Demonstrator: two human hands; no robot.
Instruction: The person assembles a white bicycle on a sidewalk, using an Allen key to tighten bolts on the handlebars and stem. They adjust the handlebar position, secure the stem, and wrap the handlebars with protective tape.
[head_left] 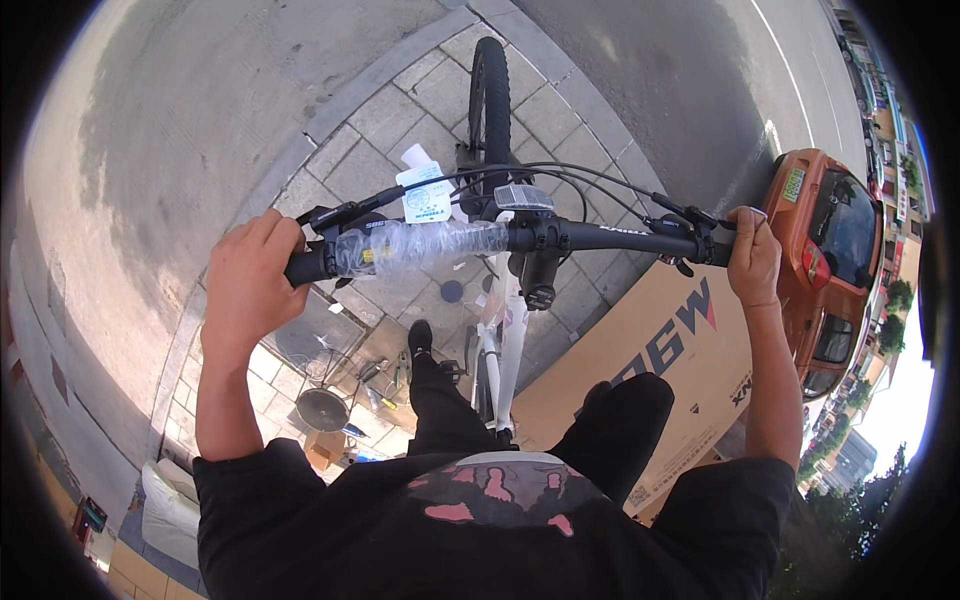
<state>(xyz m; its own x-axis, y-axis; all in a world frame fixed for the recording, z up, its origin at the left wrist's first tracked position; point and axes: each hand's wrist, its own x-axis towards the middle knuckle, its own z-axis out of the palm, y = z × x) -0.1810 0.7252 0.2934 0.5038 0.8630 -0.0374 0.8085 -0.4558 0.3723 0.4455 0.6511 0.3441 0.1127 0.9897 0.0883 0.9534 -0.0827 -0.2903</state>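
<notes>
At the far left, beyond the kerb, a pale road surface curves away, and a white sack [172, 510] lies low near the edge of the view. Your left hand [258, 270] is curled over the left end of the handlebar [615, 238], its fingers closed around the grip. Below it on the paving you have a round dark pan-like item [322, 410], with scattered tools [388, 385] just to its right. Clear plastic wrap [415, 248] covers the bar from near your left hand almost to the stem, and a white tag [428, 200] hangs just above it. Your black shoe [420, 338] stands beneath the wrapped part. The handlebar spans the middle of your view, level between both hands, with the front wheel [491, 110] beyond it and the white frame [512, 335] running back toward you. A clear reflector [523, 197] sits at the centre, under arching black cables [590, 178]. Right of the frame, a large flat cardboard box [650, 380] lies by your leg. Your right hand [755, 258] is wrapped around the bar's right end. Past it stands an orange car [830, 265].
</notes>
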